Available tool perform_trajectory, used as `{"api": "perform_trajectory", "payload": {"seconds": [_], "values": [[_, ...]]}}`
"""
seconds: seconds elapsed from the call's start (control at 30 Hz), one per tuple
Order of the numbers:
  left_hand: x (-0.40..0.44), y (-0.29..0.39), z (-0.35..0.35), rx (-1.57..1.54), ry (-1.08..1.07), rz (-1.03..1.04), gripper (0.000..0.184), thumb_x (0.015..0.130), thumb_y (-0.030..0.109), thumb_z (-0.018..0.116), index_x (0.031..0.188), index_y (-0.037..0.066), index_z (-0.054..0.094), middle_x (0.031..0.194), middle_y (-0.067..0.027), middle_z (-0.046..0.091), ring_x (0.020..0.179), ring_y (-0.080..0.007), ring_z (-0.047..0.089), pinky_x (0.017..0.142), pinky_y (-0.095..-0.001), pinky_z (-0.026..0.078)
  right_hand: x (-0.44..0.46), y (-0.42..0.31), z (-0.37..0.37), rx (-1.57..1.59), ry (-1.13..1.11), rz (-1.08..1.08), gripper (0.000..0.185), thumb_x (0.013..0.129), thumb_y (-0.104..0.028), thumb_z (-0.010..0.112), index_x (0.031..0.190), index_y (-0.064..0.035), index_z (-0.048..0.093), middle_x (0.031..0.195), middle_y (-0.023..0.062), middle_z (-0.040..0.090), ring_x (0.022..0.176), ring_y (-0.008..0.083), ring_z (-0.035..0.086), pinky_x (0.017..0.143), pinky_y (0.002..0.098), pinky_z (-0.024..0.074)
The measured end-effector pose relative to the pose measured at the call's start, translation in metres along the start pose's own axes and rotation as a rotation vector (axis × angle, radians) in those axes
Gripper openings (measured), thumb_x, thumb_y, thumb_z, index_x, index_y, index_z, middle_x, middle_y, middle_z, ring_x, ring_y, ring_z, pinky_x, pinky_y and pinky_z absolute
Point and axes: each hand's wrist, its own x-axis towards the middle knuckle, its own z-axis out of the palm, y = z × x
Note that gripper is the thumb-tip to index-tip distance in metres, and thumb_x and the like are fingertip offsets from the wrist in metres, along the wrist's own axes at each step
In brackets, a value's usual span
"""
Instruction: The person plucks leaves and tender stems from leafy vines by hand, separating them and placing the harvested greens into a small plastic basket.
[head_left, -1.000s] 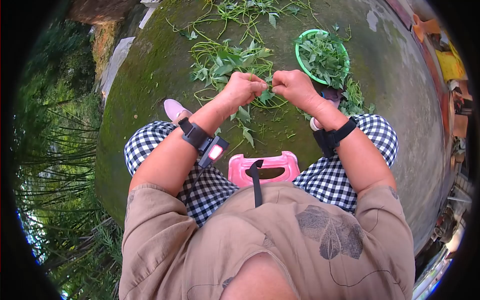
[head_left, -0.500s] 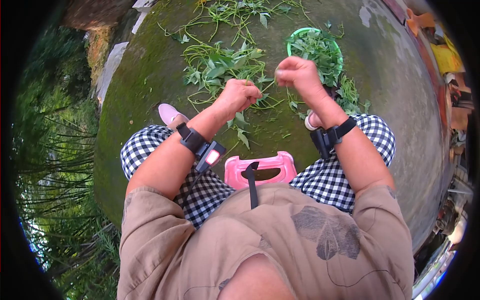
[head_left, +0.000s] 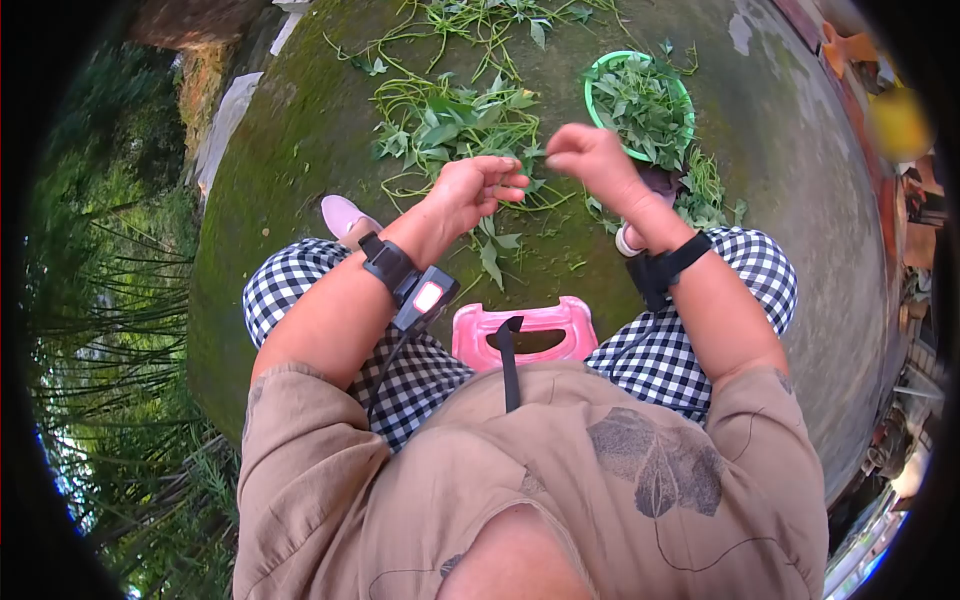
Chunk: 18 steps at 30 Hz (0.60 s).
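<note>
Left hand (head_left: pixel 482 188): yours, left of the green basket (head_left: pixel 590 92) and nearer you; fingers half curled, slightly parted. You cannot tell whether they have hold of anything.

Right hand (head_left: pixel 595 165): yours, just on your side of the basket; fingers bent in, thumb near forefinger, blurred. Any pinched stem cannot be made out.

Heap of stems (head_left: pixel 450 125): left of the basket, beyond your left hand; long, thin, pale green, looped and tangled, bearing darker pointed leaves.

Picked leaves (head_left: pixel 640 110): inside the basket, mid-green, pointed, piled to its round, bright rim.

Small bunch (head_left: pixel 708 190): by the basket's near right side; leafy, yellow-green.

Far stems (head_left: pixel 490 25): beyond and left of the basket; sprawling.

Pink stool (head_left: pixel 560 325): nearer you than the basket, to its left; you have mossy ground (head_left: pixel 300 150) between stool and heap, with scattered sprigs.

Edges: moss runs left from the basket to pale stone (head_left: pixel 228 130); grey concrete (head_left: pixel 790 170) opens rightward to a reddish border (head_left: pixel 868 130).
</note>
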Motion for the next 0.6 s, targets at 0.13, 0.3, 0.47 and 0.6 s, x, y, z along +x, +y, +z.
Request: {"api": "perform_trajectory", "payload": {"seconds": [0.13,0.3,0.47,0.6], "values": [[-0.001,-0.003,0.006,-0.055,0.051,-0.024,0.016,0.092,0.014,0.05,0.098,0.007,0.063,0.085,-0.0068,0.069,0.064,-0.0109,0.063,0.042,-0.0204,0.03,-0.013,-0.028,0.03,-0.416,-0.029,-0.327,0.01,0.076,-0.024,0.068,0.085,-0.0196,0.067,0.076,0.0043,0.061,0.069,0.0273,0.064,0.059,0.0389,0.0501],[0.008,-0.012,0.002,-0.108,-0.028,0.009,0.017,0.091,0.012,0.049,0.082,0.011,0.064,0.07,-0.0007,0.063,0.052,-0.0087,0.054,0.039,-0.024,0.025,-0.012,-0.032,0.041,-0.628,-0.019,-0.624,0.009,0.076,-0.027,0.066,0.079,-0.0194,0.061,0.075,0.0031,0.057,0.07,0.0241,0.062,0.061,0.0384,0.0492],[-0.004,-0.009,0.004,-0.096,-0.057,-0.037,0.013,0.09,0.011,0.05,0.088,0.007,0.062,0.074,-0.005,0.066,0.053,-0.011,0.057,0.037,-0.0231,0.027,-0.015,-0.029,0.041,-0.539,-0.047,-0.534,0.009,0.078,-0.024,0.066,0.079,-0.0155,0.062,0.077,0.0046,0.06,0.072,0.0229,0.064,0.062,0.0366,0.0495],[-0.007,-0.004,-0.001,0.302,0.149,0.017,0.011,0.09,0.01,0.052,0.095,0.004,0.06,0.079,-0.0132,0.069,0.05,-0.0134,0.059,0.036,-0.0236,0.029,-0.006,-0.016,0.019,-0.142,0.053,-0.155,0.006,0.081,-0.011,0.064,0.086,-0.0083,0.066,0.082,0.0058,0.065,0.073,0.0174,0.064,0.064,0.0313,0.0504]]}}
